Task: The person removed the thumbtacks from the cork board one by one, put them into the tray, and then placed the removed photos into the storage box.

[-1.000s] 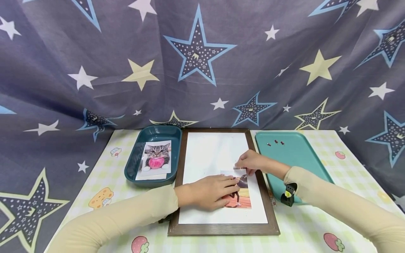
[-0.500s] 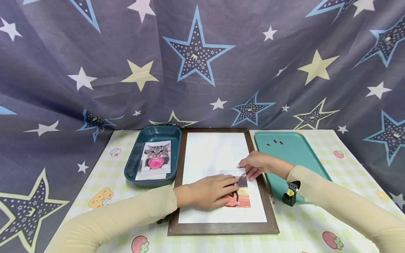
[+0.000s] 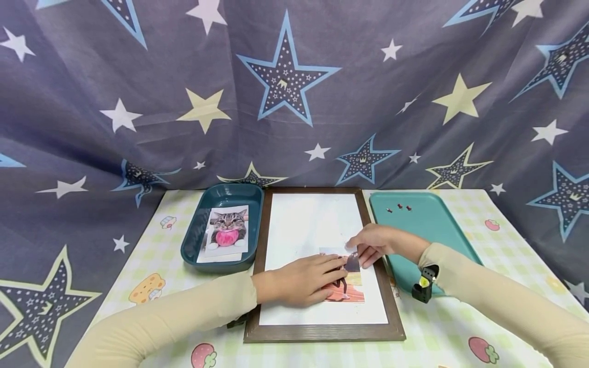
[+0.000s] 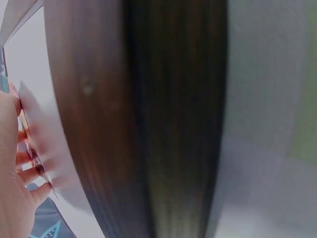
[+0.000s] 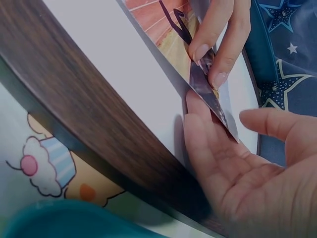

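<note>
A photo print (image 3: 354, 292) of a figure on a red track lies on the white board (image 3: 313, 220) inside a brown wooden frame (image 3: 322, 333). My left hand (image 3: 299, 281) rests across the photo with its fingers stretched out. At the photo's upper right corner is my right hand (image 3: 375, 244). In the right wrist view, its fingers (image 5: 198, 134) reach beneath the photo's edge, while the thumb (image 5: 267, 121) stands apart from the print. The left wrist view is mostly filled by the frame's side, with the left fingertips at its left edge.
Left of the frame, a dark teal basin (image 3: 192, 245) holds a cat photo (image 3: 228, 229) on top of other prints. A green tray (image 3: 428, 230) with several red push pins (image 3: 400, 206) lies to the right. A star-patterned cloth (image 3: 349, 112) hangs behind the table.
My right hand has moved slightly right and its thumb has come away from the photo's top corner. The left hand stays on the print.
</note>
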Motion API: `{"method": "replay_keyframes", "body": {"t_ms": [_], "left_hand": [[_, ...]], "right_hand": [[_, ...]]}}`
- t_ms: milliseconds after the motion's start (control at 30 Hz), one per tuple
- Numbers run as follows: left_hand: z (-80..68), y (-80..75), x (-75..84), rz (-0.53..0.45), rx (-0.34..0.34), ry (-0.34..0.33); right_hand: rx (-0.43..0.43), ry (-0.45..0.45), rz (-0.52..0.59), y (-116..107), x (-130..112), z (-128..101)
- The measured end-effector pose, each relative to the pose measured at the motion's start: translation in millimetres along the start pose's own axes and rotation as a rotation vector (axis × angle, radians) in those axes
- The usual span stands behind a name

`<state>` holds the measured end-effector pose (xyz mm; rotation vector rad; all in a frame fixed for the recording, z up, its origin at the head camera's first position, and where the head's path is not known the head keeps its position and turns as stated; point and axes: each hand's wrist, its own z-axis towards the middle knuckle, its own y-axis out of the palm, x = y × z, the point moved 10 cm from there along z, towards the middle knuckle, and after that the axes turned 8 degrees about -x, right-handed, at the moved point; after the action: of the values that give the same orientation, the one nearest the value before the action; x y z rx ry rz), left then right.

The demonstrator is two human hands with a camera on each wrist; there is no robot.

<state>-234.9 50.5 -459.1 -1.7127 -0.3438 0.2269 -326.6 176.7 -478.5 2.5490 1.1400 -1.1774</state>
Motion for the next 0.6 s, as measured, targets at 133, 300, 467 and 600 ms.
{"method": "replay_keyframes", "body": {"t_ms": [133, 300, 467, 600], "left_hand": [[0.2, 0.2, 0.1, -0.001, -0.001, -0.003], [-0.7, -0.9, 0.3, 0.006, 0.004, -0.009], [-1.8, -1.5, 0.9, 0.001, 0.021, -0.006], [-2.2, -1.9, 0.9, 0.0, 0.028, -0.004]], "right_hand": [[-0.042, -0.015, 0.007, 3, 1, 0], [-0.096, -0.026, 0.058, 8, 2, 1], [-0.138, -0.027, 0.104, 10, 6, 1], [-0.169, -0.026, 0.129, 12, 8, 1]]}}
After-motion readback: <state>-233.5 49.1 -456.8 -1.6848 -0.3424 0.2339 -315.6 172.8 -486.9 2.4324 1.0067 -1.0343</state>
